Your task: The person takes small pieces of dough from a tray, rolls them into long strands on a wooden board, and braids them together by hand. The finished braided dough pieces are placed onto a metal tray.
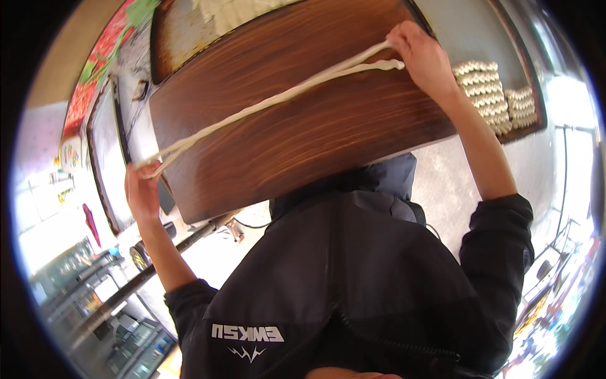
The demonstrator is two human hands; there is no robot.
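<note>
A long, thin dough rope point(265, 105) stretches at a slant above a brown wooden board point(303, 147). My left hand point(143, 189) grips its left end, beyond the board's left edge, where the dough parts into two strands. At the other end, my right hand point(421, 61) pinches the upper strand near the board's far right corner. The lower strand's end hangs free by the right thumb and palm; whether it touches the hand I cannot tell. Along the middle, the two strands lie together. Fingertips of both hands are partly hidden.
Stacked twisted dough pieces point(483, 94) sit in a dark-rimmed metal tray point(473, 28) on the right. Pale dough point(232, 14) lies in another tray point(177, 40) behind the board. A metal bar point(196, 237) runs below the board's left corner.
</note>
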